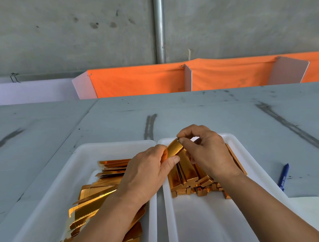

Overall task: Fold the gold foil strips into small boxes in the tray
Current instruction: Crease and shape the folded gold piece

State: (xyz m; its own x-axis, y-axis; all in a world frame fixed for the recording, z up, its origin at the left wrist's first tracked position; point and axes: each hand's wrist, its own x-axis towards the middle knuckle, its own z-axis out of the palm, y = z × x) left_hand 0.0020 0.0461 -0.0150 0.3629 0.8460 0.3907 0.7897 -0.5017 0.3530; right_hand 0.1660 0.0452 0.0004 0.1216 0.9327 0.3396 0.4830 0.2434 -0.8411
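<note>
The grey table (210,110) stretches far beyond the fingers and carries two white trays side by side. The left tray (53,182) lies under and to the left of the left hand's fingers. It holds the flat gold strips (92,200) in a loose pile, probably so that the next one is easy to reach. The right tray (206,220) lies below the right hand's fingers, and the finished boxes (183,175) are gathered there directly under the working place, so I judge a ready box needs only a short drop. The left hand (146,175) grips the near end of the half-folded strip (175,147), with the thumb on top and the other fingers curled below it, which keeps the piece steady. The right hand (208,151) pinches the far end between thumb and forefinger tips; the remaining fingers are curled above the boxes. This small pinch seems to be for closing the end flap, but the flap itself is hidden by the fingertips. The piece is held in the air, tilted, just over the gap between both trays. A blue pen (284,177) rests on the table well to the right of the fingers, not used now.
</note>
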